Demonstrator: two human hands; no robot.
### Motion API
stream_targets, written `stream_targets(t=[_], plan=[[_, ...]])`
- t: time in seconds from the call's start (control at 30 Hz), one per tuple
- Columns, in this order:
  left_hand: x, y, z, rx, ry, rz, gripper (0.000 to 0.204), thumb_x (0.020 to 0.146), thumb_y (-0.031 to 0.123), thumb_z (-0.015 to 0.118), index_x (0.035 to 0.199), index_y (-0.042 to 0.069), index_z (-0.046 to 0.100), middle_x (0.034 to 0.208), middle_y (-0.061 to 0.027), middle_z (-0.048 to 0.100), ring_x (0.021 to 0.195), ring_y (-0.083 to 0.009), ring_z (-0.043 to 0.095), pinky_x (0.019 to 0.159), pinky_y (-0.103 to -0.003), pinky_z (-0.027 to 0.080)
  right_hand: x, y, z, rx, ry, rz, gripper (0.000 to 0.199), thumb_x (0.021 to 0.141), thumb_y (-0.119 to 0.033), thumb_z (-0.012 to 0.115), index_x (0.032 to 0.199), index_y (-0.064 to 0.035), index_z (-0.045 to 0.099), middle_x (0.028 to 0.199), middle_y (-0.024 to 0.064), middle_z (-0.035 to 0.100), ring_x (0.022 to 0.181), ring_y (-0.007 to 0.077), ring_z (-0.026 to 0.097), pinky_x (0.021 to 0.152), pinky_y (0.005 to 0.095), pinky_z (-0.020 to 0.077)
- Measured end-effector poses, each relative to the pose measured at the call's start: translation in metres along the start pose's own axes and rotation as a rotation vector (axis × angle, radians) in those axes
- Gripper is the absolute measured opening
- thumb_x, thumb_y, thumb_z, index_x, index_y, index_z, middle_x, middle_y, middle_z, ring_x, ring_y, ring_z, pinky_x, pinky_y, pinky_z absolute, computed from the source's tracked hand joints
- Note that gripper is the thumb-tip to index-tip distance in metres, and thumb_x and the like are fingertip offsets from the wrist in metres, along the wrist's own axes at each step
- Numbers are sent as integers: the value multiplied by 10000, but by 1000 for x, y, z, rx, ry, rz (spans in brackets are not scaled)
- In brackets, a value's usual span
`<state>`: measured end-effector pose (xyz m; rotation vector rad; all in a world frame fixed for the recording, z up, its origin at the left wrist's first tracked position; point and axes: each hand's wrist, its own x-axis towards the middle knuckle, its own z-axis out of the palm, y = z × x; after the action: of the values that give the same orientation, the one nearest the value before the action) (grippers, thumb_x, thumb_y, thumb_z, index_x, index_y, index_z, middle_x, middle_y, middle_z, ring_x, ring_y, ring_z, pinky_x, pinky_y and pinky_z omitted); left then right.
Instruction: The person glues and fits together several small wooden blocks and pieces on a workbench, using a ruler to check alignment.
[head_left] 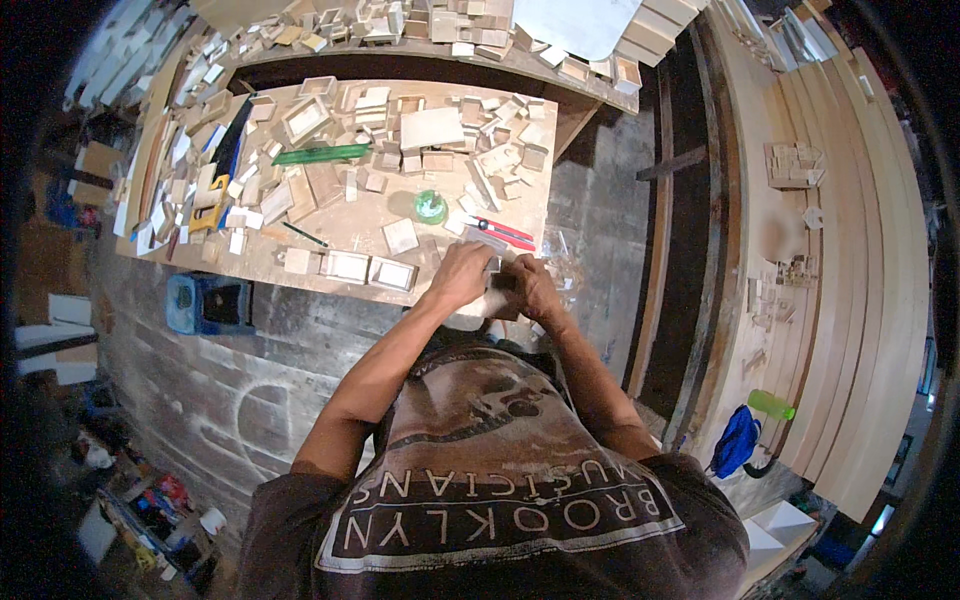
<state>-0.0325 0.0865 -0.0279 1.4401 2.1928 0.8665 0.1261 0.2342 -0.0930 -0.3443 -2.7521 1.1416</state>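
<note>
My left hand (pixel 462 273) is at the near right edge of the wooden table (pixel 360 233), its fingers curled closed. Close beside it, my right hand (pixel 536 287) is also closed, fingertips pointing toward the left. Between them there is something small and partly dark, mostly covered by the fingers; its kind cannot be made out. Just beyond the hands lie red-handled cutters (pixel 512 236) and a round green container (pixel 430 207). Left of my left hand, two small open wooden boxes (pixel 392 274) sit along the table edge, with a flat wooden square (pixel 400 237) behind them.
Small wooden boxes and offcuts crowd the table's far side, around a green strip (pixel 322 155). A yellow-handled tool (pixel 208 207) lies at the left. Behind stands a shelf (pixel 420 66) with more pieces. Long boards (pixel 850 260) run along the right; a blue bin (pixel 210 303) stands below left.
</note>
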Motion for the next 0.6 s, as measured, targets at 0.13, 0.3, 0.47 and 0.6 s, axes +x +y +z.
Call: stream_targets(t=[0.13, 0.3, 0.47, 0.6], plan=[[8, 3, 23, 115, -4, 19, 172, 749, -34, 632, 919, -25, 652, 933, -200, 662, 971, -409, 626, 887, -508, 475, -13, 5, 6, 15, 25, -9, 359, 749, -112, 768, 1092, -47, 686, 1098, 196, 625, 1018, 387, 611, 888, 466, 513], [10, 15, 37, 131, -59, 20, 185, 735, -25, 641, 920, -24, 643, 922, -206, 665, 968, -420, 624, 887, -506, 472, -39, 0, 5, -97, -26, -23, 461, 766, -180, 805, 1183, -35, 672, 1183, 206, 604, 1097, 412, 585, 949, 482, 487], [2, 7, 61, 157, 17, 79, 138, 752, -20, 637, 890, -22, 630, 905, -202, 657, 959, -414, 624, 884, -503, 469, -48, -10, -14, 27, 101, -25, 452, 804, -198, 790, 1181, 5, 648, 1114, 205, 609, 1032, 418, 591, 914, 481, 495], [-4, 15, 49, 85, 74, 35, 138, 779, 11, 658, 905, -31, 620, 944, -221, 653, 974, -428, 623, 901, -512, 473, -38, -2, -39, 22, 145, -52, 386, 795, -172, 778, 1110, 8, 647, 1041, 207, 611, 966, 422, 594, 855, 480, 496]])
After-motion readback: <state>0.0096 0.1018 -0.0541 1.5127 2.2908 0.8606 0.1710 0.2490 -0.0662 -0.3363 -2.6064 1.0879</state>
